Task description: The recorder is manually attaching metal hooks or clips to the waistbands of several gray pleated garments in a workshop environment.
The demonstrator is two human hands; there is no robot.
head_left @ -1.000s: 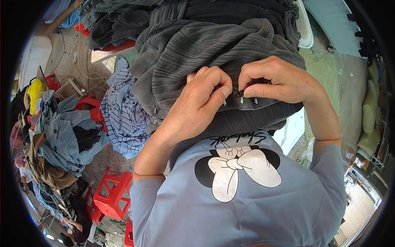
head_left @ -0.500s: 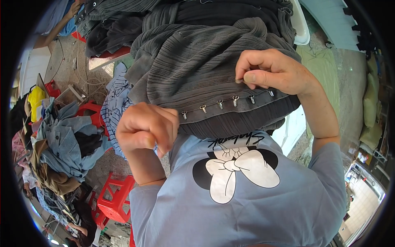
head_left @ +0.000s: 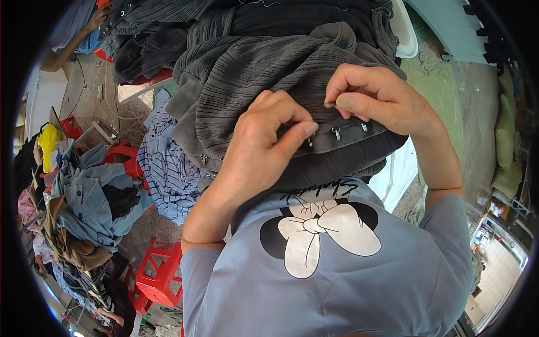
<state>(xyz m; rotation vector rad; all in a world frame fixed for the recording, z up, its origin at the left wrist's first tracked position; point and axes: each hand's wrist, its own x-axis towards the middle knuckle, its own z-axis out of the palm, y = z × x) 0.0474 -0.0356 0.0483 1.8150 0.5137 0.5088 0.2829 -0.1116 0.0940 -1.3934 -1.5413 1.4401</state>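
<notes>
A dark grey ribbed garment (head_left: 247, 73) lies bunched in front of me, with a row of small metal hook fasteners (head_left: 336, 133) along its dark band. My left hand (head_left: 264, 135) reaches over the band, its thumb and finger pinched at one metal fastener (head_left: 310, 141). To the right, just above the row, my right hand (head_left: 387, 104) has thumb and forefinger closed together. A tiny thing shows at those fingertips, too small to name. My left hand and wrist cover part of the row.
More dark garments (head_left: 269, 22) are heaped beyond. A blue striped cloth (head_left: 171, 168) hangs at the left, near a red stool (head_left: 160, 275) and a pile of denim clothes (head_left: 95, 191). Another person's arm (head_left: 76, 42) shows at upper left. A white tub (head_left: 405, 33) stands at far right.
My left hand has moved from the band's left end up and rightward onto a fastener in the row. My right hand stays nearly in place, still pinched.
</notes>
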